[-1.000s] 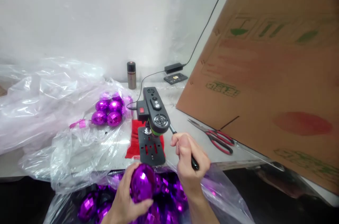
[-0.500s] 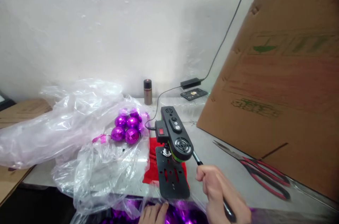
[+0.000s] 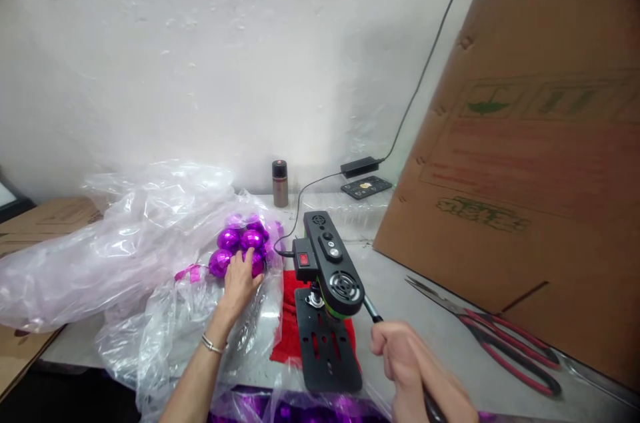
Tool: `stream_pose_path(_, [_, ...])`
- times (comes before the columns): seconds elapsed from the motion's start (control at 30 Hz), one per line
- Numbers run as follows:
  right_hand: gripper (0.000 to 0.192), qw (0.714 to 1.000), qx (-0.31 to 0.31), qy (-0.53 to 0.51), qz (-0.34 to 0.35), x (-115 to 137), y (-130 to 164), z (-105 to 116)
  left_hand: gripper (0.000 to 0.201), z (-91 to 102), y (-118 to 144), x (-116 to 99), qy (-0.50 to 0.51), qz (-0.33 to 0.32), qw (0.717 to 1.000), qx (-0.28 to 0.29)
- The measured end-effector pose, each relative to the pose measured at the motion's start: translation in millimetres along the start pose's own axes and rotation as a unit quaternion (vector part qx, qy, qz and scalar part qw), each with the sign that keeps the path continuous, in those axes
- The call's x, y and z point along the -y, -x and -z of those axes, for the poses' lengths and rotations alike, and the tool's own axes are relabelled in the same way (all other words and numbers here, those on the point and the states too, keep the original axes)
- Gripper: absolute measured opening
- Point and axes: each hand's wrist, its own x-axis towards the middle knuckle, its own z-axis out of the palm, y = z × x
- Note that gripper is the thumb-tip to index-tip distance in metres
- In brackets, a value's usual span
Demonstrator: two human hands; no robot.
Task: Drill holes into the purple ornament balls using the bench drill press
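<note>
Forward, left hand (image 3: 241,281) on ornaments (image 3: 240,248)

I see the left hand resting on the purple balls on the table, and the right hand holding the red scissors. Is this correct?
Not quite. The left hand does rest on the purple balls, but the right hand grips the black lever of the small press, not the scissors. Those lie untouched on the table to the right, as the head view shows.
</note>
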Motion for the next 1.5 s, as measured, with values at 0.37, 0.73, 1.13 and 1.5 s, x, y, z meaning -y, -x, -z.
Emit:
stream_pose_path(0.37, [0.032,0.999,0.030,-0.006,0.042,1.3,-15.2,2.2,0.070,-5.8,120.6,-25.8,0.478,0.238,0.842,0.080])
stream_pose_path(0.73, [0.033,0.997,0.049,0.002,0.052,2.7,-14.9,5.4,0.084,-81.3,172.2,-6.4,0.177,0.062,0.981,0.051])
stream_pose_path(1.13, [0.032,0.998,0.055,0.000,0.036,4.7,-12.5,6.2,0.076,-94.1,180.3,-6.6,0.108,-0.040,0.992,0.047])
stream_pose_path(1.5, [0.032,0.998,0.054,0.001,0.040,2.9,-12.0,7.0,0.086,-77.3,176.1,-8.3,0.199,0.050,0.976,0.076])
